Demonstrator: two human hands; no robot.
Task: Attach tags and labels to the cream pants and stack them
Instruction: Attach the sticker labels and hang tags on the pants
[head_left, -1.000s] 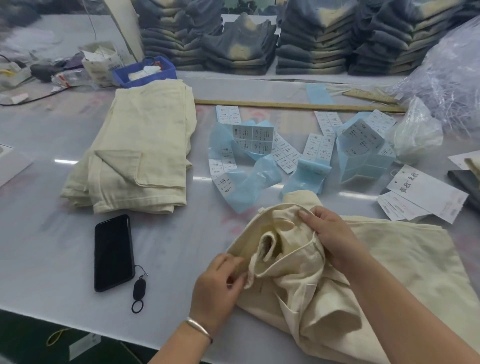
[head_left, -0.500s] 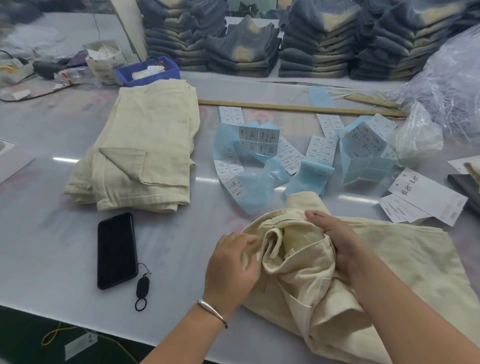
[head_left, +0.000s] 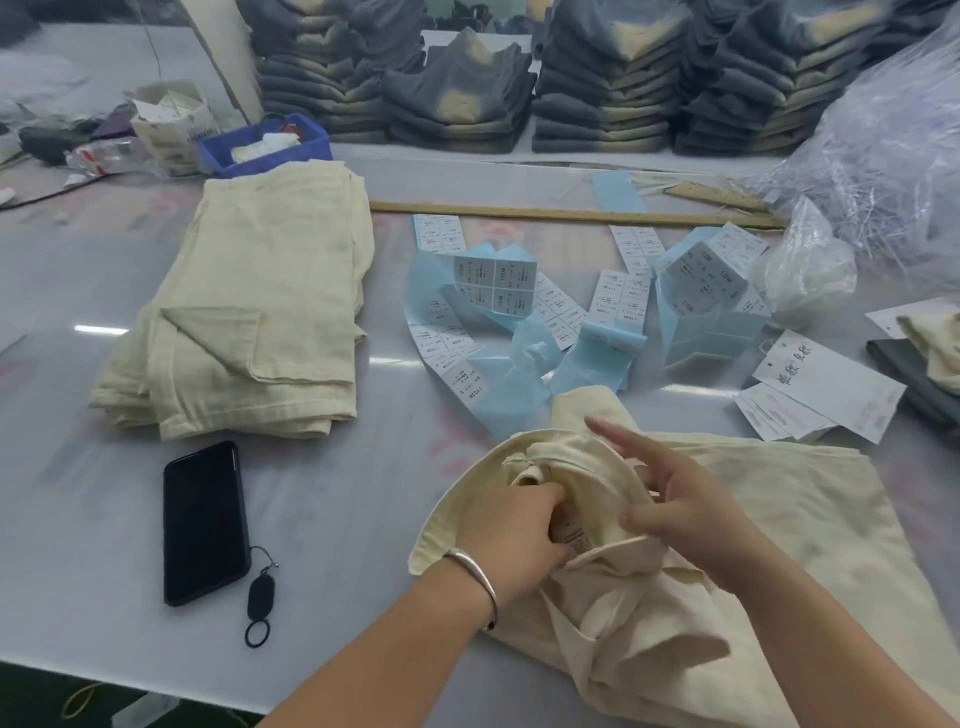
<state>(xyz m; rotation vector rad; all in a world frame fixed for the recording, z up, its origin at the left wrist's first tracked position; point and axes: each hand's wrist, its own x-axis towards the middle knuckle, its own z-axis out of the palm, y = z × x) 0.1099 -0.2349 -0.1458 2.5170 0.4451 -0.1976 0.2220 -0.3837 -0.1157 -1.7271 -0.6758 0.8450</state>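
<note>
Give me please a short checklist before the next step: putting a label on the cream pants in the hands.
1. Left hand grips inside the waist of the cream pants: ok.
2. Inner tag exposed beside that hand: ok, print unreadable.
3. Right hand free to pick, fingers spread, holding nothing: ok.
4. Label sheets lie just beyond the pants: ok.
5. Finished stack lies folded at left, room on top: ok.
6. Label size matches pants: cannot tell.
</note>
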